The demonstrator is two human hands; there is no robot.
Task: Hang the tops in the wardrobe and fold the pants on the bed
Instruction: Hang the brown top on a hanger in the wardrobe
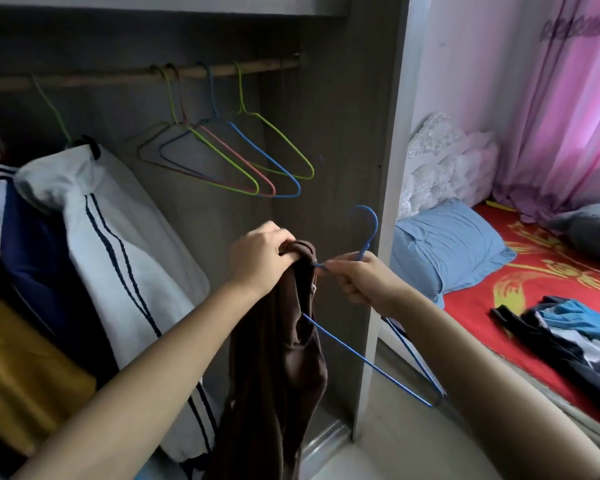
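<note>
Red bed carries blue pillow and dark clothes pile

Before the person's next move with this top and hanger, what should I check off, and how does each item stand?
1. Left hand grips the brown top at its upper edge: ok.
2. Right hand holds the blue wire hanger just below its hook: ok.
3. Hanger seated in both shoulders: not ok; its far end hangs clear of the fabric.
4. Free stretch at the right end of the wardrobe rod: ok.
5. Top turned right way out: cannot tell.
</note>
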